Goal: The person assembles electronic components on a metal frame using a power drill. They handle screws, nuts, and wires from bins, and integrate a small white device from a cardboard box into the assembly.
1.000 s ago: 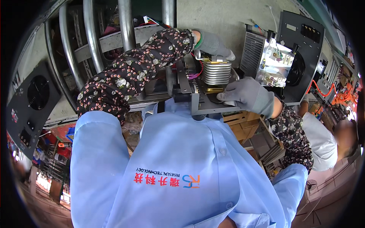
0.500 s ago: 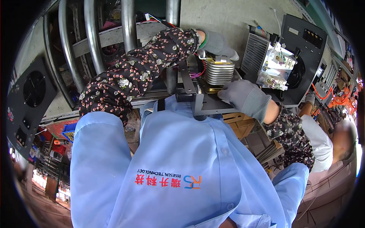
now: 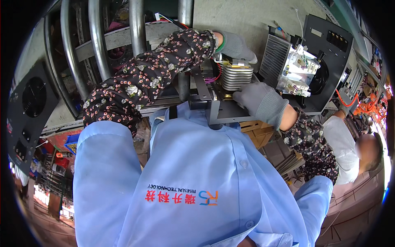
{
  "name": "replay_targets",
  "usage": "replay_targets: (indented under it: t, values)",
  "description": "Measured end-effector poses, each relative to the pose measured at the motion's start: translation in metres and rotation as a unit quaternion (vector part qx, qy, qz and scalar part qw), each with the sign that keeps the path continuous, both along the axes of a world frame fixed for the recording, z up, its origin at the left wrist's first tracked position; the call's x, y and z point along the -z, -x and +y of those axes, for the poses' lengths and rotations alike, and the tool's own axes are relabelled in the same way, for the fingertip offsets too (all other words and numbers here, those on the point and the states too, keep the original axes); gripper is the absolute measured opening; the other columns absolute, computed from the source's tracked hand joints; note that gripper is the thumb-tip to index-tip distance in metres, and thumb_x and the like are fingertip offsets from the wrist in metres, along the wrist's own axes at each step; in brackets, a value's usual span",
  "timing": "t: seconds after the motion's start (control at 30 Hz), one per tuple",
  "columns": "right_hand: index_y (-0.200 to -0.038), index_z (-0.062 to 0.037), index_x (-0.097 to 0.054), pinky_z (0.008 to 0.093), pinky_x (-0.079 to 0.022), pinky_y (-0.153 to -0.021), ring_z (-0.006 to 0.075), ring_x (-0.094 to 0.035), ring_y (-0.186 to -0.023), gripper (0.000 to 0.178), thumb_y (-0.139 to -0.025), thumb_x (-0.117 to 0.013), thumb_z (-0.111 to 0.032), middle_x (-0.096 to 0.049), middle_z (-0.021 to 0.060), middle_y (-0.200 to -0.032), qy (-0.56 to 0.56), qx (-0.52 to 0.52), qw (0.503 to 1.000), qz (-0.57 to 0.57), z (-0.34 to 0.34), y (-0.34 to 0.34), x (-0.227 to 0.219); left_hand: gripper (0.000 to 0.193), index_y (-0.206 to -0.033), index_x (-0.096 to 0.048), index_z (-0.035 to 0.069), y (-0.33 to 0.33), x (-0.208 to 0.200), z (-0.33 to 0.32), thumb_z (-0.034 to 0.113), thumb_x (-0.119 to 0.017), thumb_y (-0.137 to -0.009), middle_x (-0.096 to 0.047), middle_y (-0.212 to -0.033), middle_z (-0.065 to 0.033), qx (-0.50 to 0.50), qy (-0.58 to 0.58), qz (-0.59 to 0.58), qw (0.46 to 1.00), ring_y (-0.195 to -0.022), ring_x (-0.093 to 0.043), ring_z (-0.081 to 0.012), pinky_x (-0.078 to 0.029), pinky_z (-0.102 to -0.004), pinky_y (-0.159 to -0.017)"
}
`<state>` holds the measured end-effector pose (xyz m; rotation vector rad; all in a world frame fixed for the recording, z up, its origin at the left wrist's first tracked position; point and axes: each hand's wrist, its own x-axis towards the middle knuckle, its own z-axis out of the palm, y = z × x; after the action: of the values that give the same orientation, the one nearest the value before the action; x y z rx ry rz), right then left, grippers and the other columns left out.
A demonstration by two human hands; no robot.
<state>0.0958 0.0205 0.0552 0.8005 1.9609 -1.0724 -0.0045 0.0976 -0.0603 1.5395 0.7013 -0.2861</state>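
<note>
A silver ribbed coil block (image 3: 237,76) with a brass-coloured base stands in a dark metal chassis (image 3: 232,112) close to my body. My left hand (image 3: 236,45), in a grey glove, reaches over the far side of the block, its fingers bent down at the block's top; their tips are partly hidden. At the near right of the block's base, my gloved right hand (image 3: 261,103) has its fingers curled and pressed together. Whatever they pinch there is hidden. Purple and red wires (image 3: 213,77) run just left of the block.
Right of the chassis are a finned heat sink (image 3: 273,57) with pale clear parts and a dark panel (image 3: 335,43) with a fan. Steel rollers (image 3: 98,37) lie at left, beside another dark fan panel (image 3: 37,96). A person in white (image 3: 339,138) is at far right near orange hoses (image 3: 368,109).
My right hand has shifted slightly left along the block's base. My left hand stays nearly in place. The person at the right has moved a little.
</note>
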Motion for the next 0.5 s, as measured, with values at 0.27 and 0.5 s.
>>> replay_targets:
  t: [0.27,0.5]
  values:
    - [-0.076,-0.0076,-0.061,0.0395,-0.048,-0.062,0.0284,-0.06,-0.071,0.012,-0.072,-0.055,-0.018,-0.059,0.0114,-0.069,-0.03,-0.018,0.999,-0.021,-0.005,0.004,0.008,0.062,-0.074,-0.065,-0.002,0.001,-0.005,0.001,0.058,-0.052,-0.069,-0.061,-0.068,-0.015,-0.005,-0.006,-0.001,1.0,-0.058,-0.054,-0.0232,-0.042,-0.0338,-0.059]
    - [-0.071,-0.0057,-0.062,0.0398,-0.048,-0.062,0.03,-0.06,-0.066,0.018,-0.072,-0.056,-0.023,-0.059,0.0128,-0.065,-0.038,-0.005,0.999,-0.024,0.001,0.012,0.004,0.064,-0.075,-0.065,-0.003,0.001,-0.011,0.002,0.059,-0.051,-0.069,-0.061,-0.07,-0.0176,0.007,-0.023,-0.006,1.0,-0.062,-0.057,-0.0259,-0.044,-0.0354,-0.061]
